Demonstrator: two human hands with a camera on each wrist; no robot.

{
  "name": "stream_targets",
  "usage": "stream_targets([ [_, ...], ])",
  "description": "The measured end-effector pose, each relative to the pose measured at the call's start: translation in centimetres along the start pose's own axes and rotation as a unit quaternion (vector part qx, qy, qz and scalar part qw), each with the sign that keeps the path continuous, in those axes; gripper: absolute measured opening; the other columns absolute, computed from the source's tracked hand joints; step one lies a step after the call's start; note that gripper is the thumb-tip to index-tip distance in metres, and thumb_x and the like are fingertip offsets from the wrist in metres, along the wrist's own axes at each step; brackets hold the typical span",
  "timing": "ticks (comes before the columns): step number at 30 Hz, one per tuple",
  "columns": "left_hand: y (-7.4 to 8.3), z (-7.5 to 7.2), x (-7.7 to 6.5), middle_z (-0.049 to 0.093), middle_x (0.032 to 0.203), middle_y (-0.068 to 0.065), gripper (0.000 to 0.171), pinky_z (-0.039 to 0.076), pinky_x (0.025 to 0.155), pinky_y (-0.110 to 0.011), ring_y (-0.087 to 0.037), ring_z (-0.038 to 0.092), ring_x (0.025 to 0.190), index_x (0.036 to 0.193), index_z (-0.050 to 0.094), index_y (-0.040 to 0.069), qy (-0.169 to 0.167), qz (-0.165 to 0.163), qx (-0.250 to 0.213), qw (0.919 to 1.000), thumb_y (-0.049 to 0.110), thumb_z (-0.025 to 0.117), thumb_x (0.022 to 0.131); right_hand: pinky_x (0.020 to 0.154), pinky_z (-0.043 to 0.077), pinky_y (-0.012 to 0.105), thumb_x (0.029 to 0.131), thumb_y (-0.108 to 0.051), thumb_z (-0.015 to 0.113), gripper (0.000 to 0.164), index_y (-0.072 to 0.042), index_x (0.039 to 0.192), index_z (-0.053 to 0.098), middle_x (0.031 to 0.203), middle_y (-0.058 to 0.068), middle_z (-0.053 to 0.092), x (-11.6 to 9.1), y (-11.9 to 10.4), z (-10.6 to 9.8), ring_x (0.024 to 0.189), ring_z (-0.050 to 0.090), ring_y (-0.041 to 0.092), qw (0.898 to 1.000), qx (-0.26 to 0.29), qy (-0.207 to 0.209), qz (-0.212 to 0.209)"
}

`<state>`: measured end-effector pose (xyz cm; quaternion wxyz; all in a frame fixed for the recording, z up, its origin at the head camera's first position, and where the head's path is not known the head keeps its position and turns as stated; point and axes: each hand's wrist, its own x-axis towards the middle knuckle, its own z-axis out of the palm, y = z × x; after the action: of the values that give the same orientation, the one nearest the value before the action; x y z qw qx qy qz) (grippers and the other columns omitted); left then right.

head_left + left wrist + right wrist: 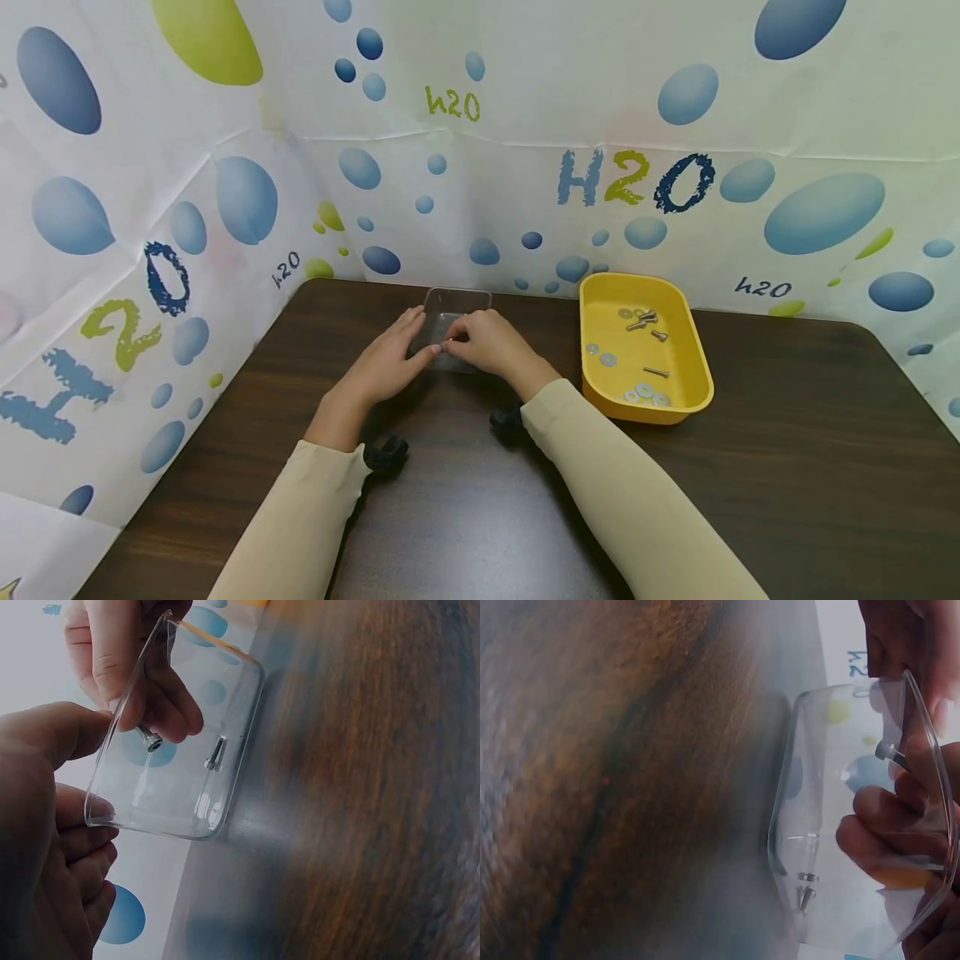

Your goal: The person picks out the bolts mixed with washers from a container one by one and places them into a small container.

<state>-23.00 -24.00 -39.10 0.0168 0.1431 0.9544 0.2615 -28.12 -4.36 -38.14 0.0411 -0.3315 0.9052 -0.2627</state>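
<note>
A clear plastic box [450, 321] stands near the far edge of the table. At its left side my left hand [378, 362] holds the rim, thumb along the near side and fingers by the corner. My right hand [489, 342] reaches over the box and pinches a small metal bolt [152, 741] inside it; the bolt's round head shows through the wall in both wrist views. Another bolt [215, 754] lies on the box's floor in the left wrist view. The right wrist view shows small metal hardware [807, 898] lying there too.
To the right, a yellow tray [693, 367] holds several bolts [643, 320] and flat washers [643, 390]. The dark wooden table [442, 517] meets a white patterned sheet [517, 192] behind and at the left.
</note>
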Motion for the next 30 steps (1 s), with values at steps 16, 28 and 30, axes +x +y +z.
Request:
stream_targets([
  [16,0.0,-0.05,0.07,0.016,0.166,-0.005,0.076,0.021,0.12,-0.054,-0.029,0.013,0.153,0.156,0.024,0.004,0.002,-0.002,0.005,1.0,0.051,0.047,0.1,0.062,0.05,0.022,0.099,-0.03,0.06,0.025,-0.012,0.097,0.077,0.081,-0.002,0.072,0.34,0.02,0.35,0.065,0.059,0.011,0.999,0.002,-0.041,0.022],
  [28,-0.08,0.08,0.12,0.017,0.165,-0.006,0.075,0.02,0.12,-0.053,-0.029,0.014,0.153,0.155,0.026,0.002,0.008,0.001,0.003,1.0,0.048,0.049,0.1,0.058,0.047,0.023,0.1,-0.031,0.057,0.028,-0.012,0.091,0.075,0.067,-0.003,0.062,0.21,-0.19,0.39,0.061,0.055,0.013,0.998,-0.016,-0.046,0.026],
  [30,-0.06,0.06,0.13,0.017,0.165,-0.006,0.075,0.02,0.12,-0.053,-0.029,0.013,0.153,0.155,0.026,0.002,0.008,0.002,0.004,1.0,0.048,0.049,0.1,0.057,0.047,0.023,0.1,-0.031,0.057,0.028,-0.013,0.09,0.075,0.067,-0.002,0.062,0.2,-0.19,0.37,0.061,0.055,0.013,0.998,-0.017,-0.046,0.025],
])
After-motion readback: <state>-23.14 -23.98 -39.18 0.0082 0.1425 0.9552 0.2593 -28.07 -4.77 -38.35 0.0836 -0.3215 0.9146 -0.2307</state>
